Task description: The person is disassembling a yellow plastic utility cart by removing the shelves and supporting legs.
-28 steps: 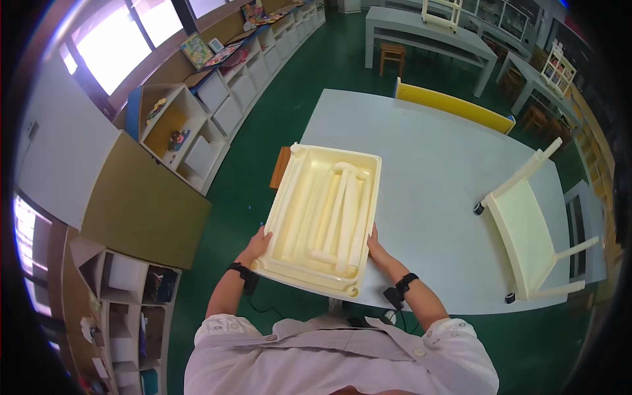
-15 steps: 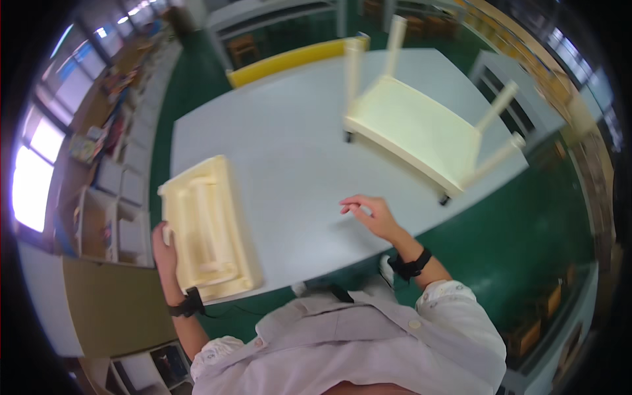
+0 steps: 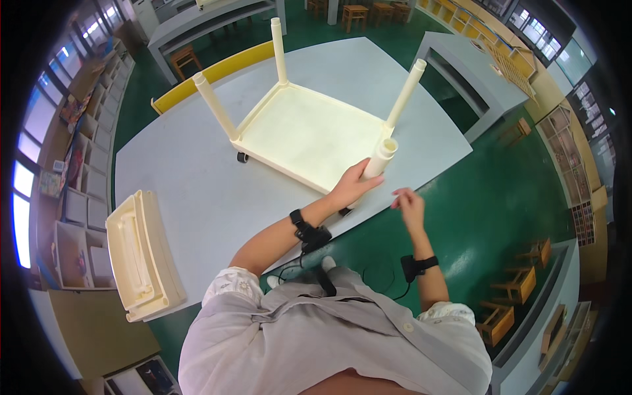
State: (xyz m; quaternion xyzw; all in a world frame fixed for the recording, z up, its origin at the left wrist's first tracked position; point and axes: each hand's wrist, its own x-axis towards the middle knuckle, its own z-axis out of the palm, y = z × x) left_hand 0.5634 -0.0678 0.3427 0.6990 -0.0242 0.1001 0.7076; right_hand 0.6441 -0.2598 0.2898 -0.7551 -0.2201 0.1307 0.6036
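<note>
Left fingers (image 3: 358,169) clasp the post (image 3: 380,162) at the cart's (image 3: 313,131) five o'clock corner; right fingers (image 3: 403,194), half-open, hold nothing.

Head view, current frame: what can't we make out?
- Head view: base of the near-right post, covered by the left hand.
- Head view: any casters under the far corners, hidden by the cream shelf panel.
- Head view: underside of the cream tray, hidden by its own body.
- Head view: cream object up top, cut off by upper edge.

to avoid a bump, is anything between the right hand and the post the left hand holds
Nothing visible stands between the right hand and the post near its top; the left hand covers its lower part.
</note>
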